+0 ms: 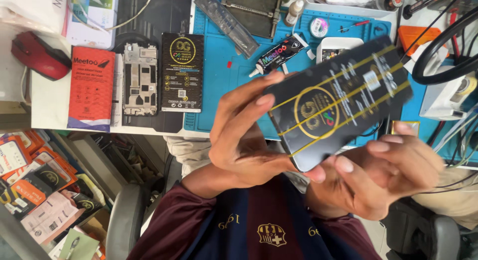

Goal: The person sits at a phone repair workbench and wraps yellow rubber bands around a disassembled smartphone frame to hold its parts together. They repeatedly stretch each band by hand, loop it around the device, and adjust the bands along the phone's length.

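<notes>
Your maroon and navy shirt [249, 225] fills the lower edge, nearest the lens. Above it, both hands raise a flat black package [338, 100] with gold bands and a round gold emblem, held clear of the table [50, 110] and tilted, its printed face turned toward you, apparently for inspection. Your left hand [244, 135] supports one long edge, with the fingers [264, 98] spread along it and their tips resting on the face. Your right hand [393, 165] takes the lower end, its fingers [343, 163] pinching the corner and the rest curled behind.

Beyond the package lies a blue work mat [224, 75] with a dark glue tube [276, 56] on it. To the left, side by side, lie a second black package [182, 73], a bare phone frame [140, 79] and a red-orange packet [91, 88]. A red mouse [40, 56] sits at the far left. Below the table edge, stacked orange and black boxes [35, 190] crowd the lower left beside a grey chair [124, 220].
</notes>
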Available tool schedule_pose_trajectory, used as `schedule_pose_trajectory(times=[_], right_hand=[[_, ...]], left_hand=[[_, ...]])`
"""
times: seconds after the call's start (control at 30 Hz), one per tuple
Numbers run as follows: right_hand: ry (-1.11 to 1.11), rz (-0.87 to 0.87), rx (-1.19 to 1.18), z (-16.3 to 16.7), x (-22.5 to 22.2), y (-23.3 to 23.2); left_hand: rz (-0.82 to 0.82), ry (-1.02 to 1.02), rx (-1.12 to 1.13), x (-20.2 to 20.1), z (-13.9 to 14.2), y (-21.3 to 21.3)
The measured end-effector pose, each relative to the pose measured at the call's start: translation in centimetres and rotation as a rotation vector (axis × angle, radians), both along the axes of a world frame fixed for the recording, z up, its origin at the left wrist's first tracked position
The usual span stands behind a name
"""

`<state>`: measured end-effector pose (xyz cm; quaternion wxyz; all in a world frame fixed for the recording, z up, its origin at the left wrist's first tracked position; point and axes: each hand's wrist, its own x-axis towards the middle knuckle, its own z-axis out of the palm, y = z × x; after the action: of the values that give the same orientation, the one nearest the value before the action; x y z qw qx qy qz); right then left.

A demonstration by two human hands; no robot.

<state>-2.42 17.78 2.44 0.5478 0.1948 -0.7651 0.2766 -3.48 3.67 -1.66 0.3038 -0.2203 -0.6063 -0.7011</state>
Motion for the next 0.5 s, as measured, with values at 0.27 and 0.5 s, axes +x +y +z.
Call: schedule_pose_trajectory(times=[0.27, 0.5], right_hand=[[0.137, 0.289, 0.235, -0.5, 0.0, 3.4], [0.225, 0.299, 0.132, -1.9, -0.5, 3.0]], left_hand=[[-0.12, -0.134, -0.041, 0.9, 1.1, -1.1], [0.045, 0.07, -0.174, 1.3, 1.7, -0.9]])
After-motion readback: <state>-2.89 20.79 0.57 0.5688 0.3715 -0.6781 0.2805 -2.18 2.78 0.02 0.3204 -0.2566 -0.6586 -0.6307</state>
